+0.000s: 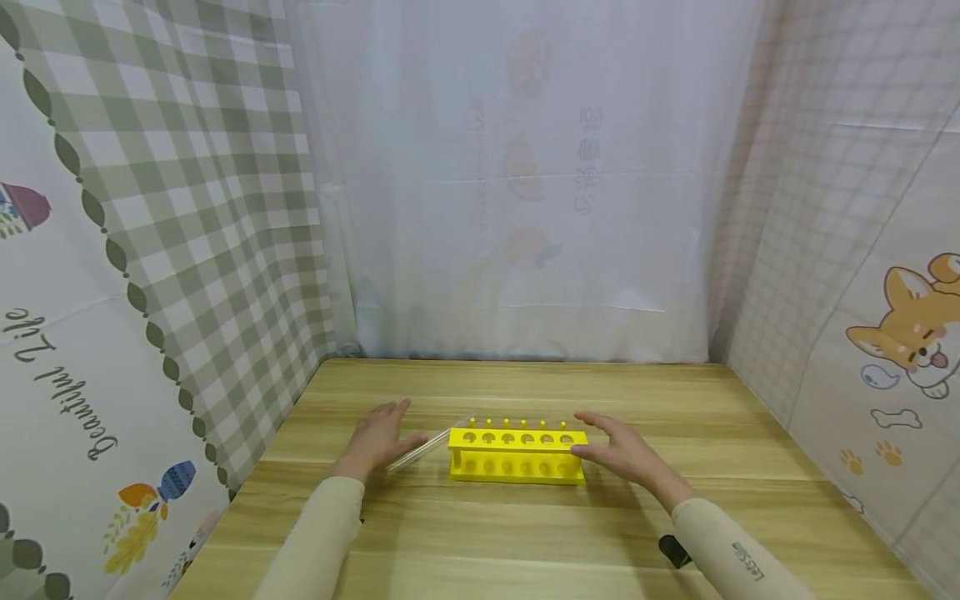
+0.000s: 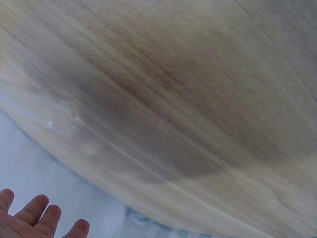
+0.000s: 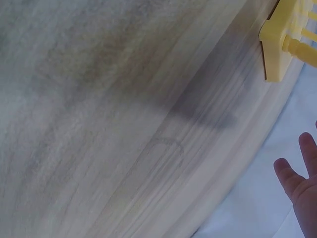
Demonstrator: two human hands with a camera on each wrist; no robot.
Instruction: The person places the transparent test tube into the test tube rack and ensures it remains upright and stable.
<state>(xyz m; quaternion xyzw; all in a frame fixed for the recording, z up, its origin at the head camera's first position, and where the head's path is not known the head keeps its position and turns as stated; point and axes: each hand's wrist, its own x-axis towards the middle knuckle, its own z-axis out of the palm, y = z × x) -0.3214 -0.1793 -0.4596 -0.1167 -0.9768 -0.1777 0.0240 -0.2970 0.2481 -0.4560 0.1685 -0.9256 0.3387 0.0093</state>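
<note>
A yellow test tube rack stands upright on the table, with a row of round holes and several pegs along its back. Left of it, a clear test tube lies slanted on the wood; its round end shows faintly in the left wrist view. My left hand is beside the tube, fingers spread and holding nothing. Over by the rack's right end is my right hand, thumb overlapping the rack's corner in the head view and fingers extended. The right wrist view shows the rack's end above the right hand.
The wood-grain table is enclosed by a white curtain behind, a green checked cloth at left and a printed cloth at right. A small black object shows beside the right sleeve.
</note>
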